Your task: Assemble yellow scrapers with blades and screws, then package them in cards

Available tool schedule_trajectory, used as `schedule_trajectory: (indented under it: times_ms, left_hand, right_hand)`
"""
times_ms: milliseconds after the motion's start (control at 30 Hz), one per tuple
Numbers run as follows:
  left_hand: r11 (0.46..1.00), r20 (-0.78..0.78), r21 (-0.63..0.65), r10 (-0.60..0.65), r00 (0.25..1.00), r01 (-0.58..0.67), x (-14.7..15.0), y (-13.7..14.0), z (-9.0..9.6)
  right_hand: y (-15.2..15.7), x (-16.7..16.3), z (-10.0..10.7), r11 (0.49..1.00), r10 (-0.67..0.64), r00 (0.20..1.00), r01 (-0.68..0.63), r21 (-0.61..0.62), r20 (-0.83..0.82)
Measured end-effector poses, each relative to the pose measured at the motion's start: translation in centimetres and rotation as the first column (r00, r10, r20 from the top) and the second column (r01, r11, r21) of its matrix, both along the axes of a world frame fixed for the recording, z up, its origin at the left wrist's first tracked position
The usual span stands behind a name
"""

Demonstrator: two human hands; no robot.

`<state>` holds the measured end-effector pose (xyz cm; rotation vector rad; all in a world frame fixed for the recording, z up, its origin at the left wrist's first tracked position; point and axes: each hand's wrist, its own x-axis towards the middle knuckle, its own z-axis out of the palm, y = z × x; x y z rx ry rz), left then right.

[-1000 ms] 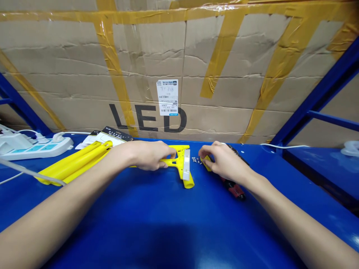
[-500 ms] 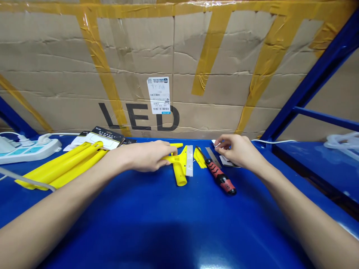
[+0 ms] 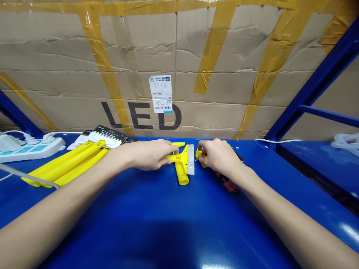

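My left hand (image 3: pixel 150 154) has its fingers closed on the yellow stem of a scraper head (image 3: pixel 183 158), whose pale metal blade (image 3: pixel 191 160) faces right. A short yellow tube (image 3: pixel 183 177) shows below the scraper head; I cannot tell if they are joined. Across from the blade, my right hand (image 3: pixel 220 156) pinches a small yellow plastic piece (image 3: pixel 197 154), partly hidden by the fingers. Beneath the right hand lies a red and black screwdriver (image 3: pixel 228 184), its front part covered. Another bit of yellow plastic (image 3: pixel 179 144) lies behind the scraper head.
Long yellow handles (image 3: pixel 64 164) lie at the left, beside black and white packaging cards (image 3: pixel 108 135). A white power strip (image 3: pixel 36 149) with plugs and a grey cable (image 3: pixel 28 173) are farther left. A large taped cardboard box (image 3: pixel 224 104) stands behind the blue surface (image 3: pixel 157 216).
My right hand has moved left, from the white paper to the small yellow piece, letting the paper go. It now covers the loose blade and part of the screwdriver. My left hand keeps its hold.
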<state>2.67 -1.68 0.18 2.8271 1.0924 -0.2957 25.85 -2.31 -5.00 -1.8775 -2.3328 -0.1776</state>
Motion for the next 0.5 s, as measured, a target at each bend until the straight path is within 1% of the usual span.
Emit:
schedule_trajectory:
  times_ms: [267, 500]
  left_hand:
    - [0.999, 0.049, -0.004, -0.042, 0.998, 0.042, -0.1, 0.1, -0.3]
    - [0.998, 0.085, -0.005, -0.055, 0.995, 0.056, -0.3, 0.4, -0.6]
  right_hand:
    - [-0.4, -1.1, 0.4, 0.999, -0.037, 0.991, 0.033, 0.033, 0.13]
    - [-0.7, -1.4, 0.3, 0.991, -0.108, 0.987, 0.097, 0.087, 0.121]
